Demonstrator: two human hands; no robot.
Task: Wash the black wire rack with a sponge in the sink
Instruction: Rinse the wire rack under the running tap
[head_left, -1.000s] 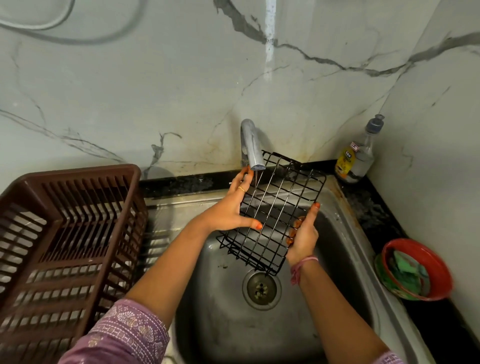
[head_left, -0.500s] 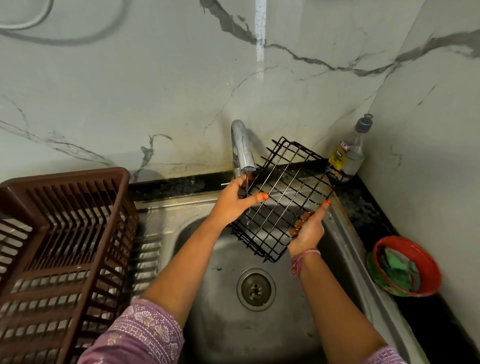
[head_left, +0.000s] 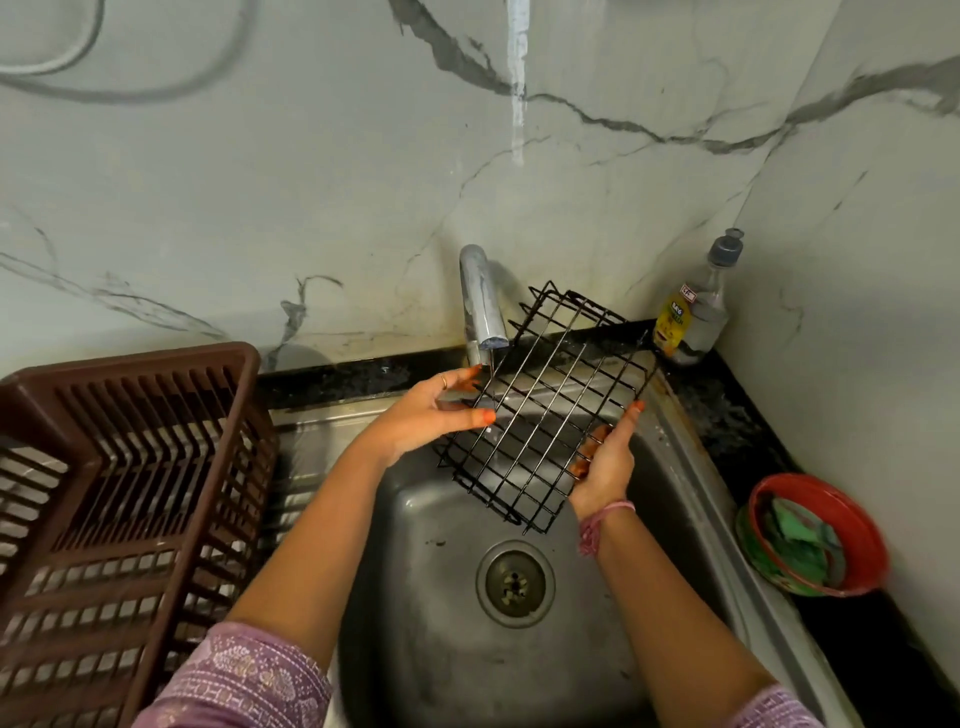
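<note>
I hold the black wire rack (head_left: 550, 410) tilted over the steel sink (head_left: 447, 525), right under the tap (head_left: 480, 306). A thin stream of water falls from the spout through its grid. My left hand (head_left: 426, 413) grips the rack's left edge, thumb across the wires. My right hand (head_left: 605, 462) grips its right edge from underneath, fingers behind the grid. A green sponge (head_left: 789, 540) lies in a red bowl (head_left: 852, 519) on the counter to the right, away from both hands.
A brown plastic dish basket (head_left: 130, 499) stands left of the sink on the drainboard. A clear soap bottle with a yellow label (head_left: 693, 312) sits in the back right corner. The drain (head_left: 514, 582) lies below the rack. Marble walls close in behind and to the right.
The rack has been lifted and tilted, its far end swinging up and right toward the bottle, while both hands kept their hold. The camera view shifted slightly.
</note>
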